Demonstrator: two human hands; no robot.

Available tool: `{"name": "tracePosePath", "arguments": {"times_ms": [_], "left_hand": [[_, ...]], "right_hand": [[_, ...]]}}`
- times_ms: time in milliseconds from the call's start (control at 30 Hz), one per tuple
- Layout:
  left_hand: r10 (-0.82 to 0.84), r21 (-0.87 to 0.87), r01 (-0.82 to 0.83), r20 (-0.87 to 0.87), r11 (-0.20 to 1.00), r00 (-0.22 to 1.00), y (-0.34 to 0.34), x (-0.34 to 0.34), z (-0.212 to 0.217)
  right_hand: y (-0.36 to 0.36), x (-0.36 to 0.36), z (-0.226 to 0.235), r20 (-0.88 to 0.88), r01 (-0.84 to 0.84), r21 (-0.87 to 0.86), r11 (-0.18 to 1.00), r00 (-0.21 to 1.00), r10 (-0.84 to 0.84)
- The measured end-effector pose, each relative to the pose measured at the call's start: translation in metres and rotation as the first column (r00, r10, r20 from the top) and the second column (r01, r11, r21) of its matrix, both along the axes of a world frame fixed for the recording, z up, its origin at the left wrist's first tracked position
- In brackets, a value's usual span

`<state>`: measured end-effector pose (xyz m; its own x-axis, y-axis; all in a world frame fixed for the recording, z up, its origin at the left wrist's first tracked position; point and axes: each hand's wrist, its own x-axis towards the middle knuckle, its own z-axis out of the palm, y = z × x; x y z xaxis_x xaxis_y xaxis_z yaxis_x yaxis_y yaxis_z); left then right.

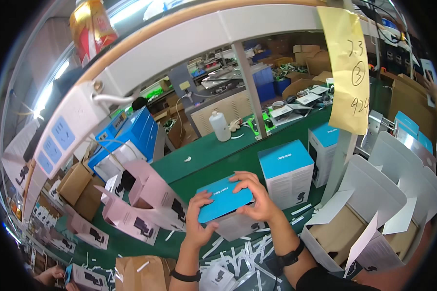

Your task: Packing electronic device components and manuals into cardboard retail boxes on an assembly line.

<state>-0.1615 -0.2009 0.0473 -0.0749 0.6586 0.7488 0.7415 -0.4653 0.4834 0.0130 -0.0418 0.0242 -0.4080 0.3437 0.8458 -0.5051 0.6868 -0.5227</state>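
Note:
I hold a white carton with a blue top (224, 201) over the green table (213, 145), tilted toward me. My left hand (197, 218) grips its near left corner, thumb along the side. My right hand (257, 196) wraps over its far right edge, fingers curled on the blue top. Two more closed blue-topped boxes (287, 170) (324, 145) stand upright just behind and to the right. An open white box with flaps up (369, 213) sits at my right.
Flattened pink-white cartons (145, 203) lie at left beside brown cardboard boxes (80, 186). White paper strips (238, 257) litter the near table. A white bottle (220, 126) stands at the back. A yellow paper note (348, 72) hangs from the shelf frame.

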Motion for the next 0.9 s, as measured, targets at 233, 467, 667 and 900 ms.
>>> {"name": "tracePosePath", "arguments": {"times_ms": [233,467,667,900], "left_hand": [[0.000,0.077,-0.020,0.248,0.997,0.969,0.012,0.006,-0.032],[0.037,0.111,-0.071,0.282,0.991,0.959,0.006,0.005,-0.032],[0.388,0.209,-0.335,-0.321,0.919,0.864,0.003,0.023,-0.016],[0.428,0.326,-0.310,-0.402,0.893,0.809,0.002,0.030,-0.026]], "right_hand": [[-0.005,0.007,0.000,0.062,0.029,-0.059,0.998,0.998,-0.025],[-0.010,-0.002,-0.004,-0.027,-0.063,-0.168,0.984,0.998,0.059],[-0.013,0.003,-0.014,-0.150,0.188,-0.126,0.974,0.967,-0.206],[-0.018,0.003,-0.040,-0.283,0.538,0.062,0.841,0.817,-0.502]]}}
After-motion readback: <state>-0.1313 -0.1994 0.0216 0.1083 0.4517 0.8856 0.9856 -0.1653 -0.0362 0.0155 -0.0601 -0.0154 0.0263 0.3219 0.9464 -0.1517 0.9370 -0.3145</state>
